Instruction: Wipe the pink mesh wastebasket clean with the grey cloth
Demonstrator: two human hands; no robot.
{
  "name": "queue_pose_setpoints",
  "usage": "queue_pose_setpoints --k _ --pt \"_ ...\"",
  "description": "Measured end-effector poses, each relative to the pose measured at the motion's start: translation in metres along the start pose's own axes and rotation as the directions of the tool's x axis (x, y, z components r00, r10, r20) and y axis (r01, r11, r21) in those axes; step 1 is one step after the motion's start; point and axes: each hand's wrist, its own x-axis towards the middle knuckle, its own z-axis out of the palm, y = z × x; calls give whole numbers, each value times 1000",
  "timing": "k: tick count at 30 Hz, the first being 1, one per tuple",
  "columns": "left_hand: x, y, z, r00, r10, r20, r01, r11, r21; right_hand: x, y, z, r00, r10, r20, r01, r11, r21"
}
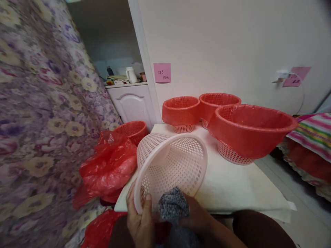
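A pale pink plastic mesh basket (173,164) is tilted on its side, its round mouth facing me. My left hand (141,217) grips the basket's rim at the lower left, thumb on the inside. In my right hand (197,214), slightly blurred by motion, is a grey speckled cloth (172,204), bunched up at the basket's lower rim. Part of the right hand's fingers is hidden behind the cloth.
Mesh baskets covered with red plastic bags stand behind: a left one (181,115), a rear one (219,100) and a large right one (254,134). A pale cloth (240,187) covers the table. Red plastic bags (111,168) heap beside a flowered curtain (51,113).
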Motion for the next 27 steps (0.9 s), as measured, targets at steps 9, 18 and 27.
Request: queue_pose_setpoints --k 9,18,27 --pt "11 30 -4 987 116 112 -133 979 157 0 -6 -66 862 -145 -487 -274 674 -686" --pt "29 41 -14 918 261 299 -346 895 281 2 5 -28 956 -1 -293 -215 678 -703" --pt "44 53 -16 942 262 209 -314 906 282 3 0 6 986 -66 151 8 935 354"
